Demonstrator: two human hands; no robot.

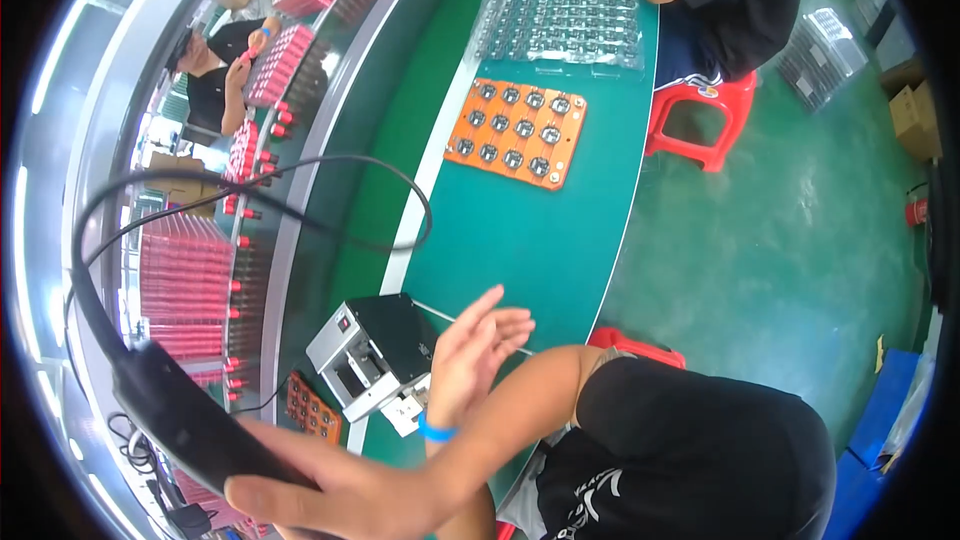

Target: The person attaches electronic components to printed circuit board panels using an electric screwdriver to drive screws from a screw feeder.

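Note:
At the lower left my right hand is closed round a long black handle-like thing. Its exact kind does not show; a black cable leaves its upper end and loops over the bench. My right forearm crosses above the left one. My left hand, with a blue wristband, is held with its fingers stretched out and nothing seen in it. Beside that hand, a small silver and black bench machine stands on the green table. Farther up lies an orange tray with several round parts in it.
Beyond the orange tray lies a clear plastic tray of many small parts. Another orange tray is behind the machine. A co-worker sits on a red stool; another person works across the line near pink stacks.

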